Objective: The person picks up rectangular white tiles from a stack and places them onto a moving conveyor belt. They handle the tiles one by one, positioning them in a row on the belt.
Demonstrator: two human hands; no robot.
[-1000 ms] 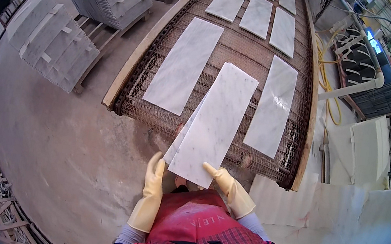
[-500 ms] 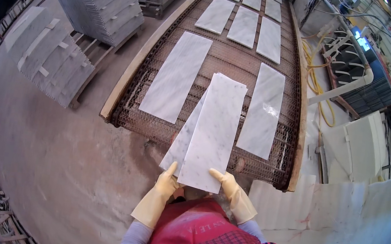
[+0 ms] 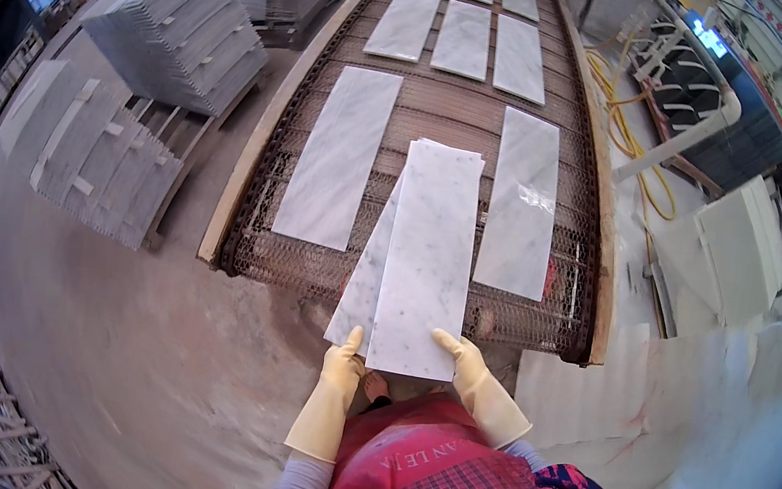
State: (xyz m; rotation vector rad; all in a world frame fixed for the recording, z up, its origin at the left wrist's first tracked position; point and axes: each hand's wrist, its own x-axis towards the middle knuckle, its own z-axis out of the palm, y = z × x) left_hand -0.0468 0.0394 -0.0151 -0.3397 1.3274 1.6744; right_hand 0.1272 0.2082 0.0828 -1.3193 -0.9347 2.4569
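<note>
Both hands, in cream rubber gloves, hold a fanned stack of grey-veined white marble tiles by its near end. The long top tile (image 3: pixel 427 260) points away from me; another tile (image 3: pixel 354 300) shows from under its left side. My left hand (image 3: pixel 345 364) is closed on the stack's near left corner, thumb on top of the lower tile. At the near right edge, my right hand (image 3: pixel 463 357) grips with its thumb over the top tile; its other fingers are hidden beneath. Beyond, a long tile (image 3: pixel 338 156) and a second one (image 3: pixel 523 204) lie apart on a mesh conveyor (image 3: pixel 441 100).
Further up the belt lie rows of shorter tiles (image 3: pixel 463 41). Stacked slabs (image 3: pixel 180 31) stand on pallets at left. A yellow hose (image 3: pixel 656 193), a white pipe (image 3: pixel 679 141) and white sheeting (image 3: pixel 579 404) are at right. A wooden rail (image 3: pixel 274 116) borders the belt.
The whole view has turned slightly, shifting the pallets and conveyor in the picture. Both hands keep their hold on the stacked tiles, whose fanned arrangement looks much the same.
</note>
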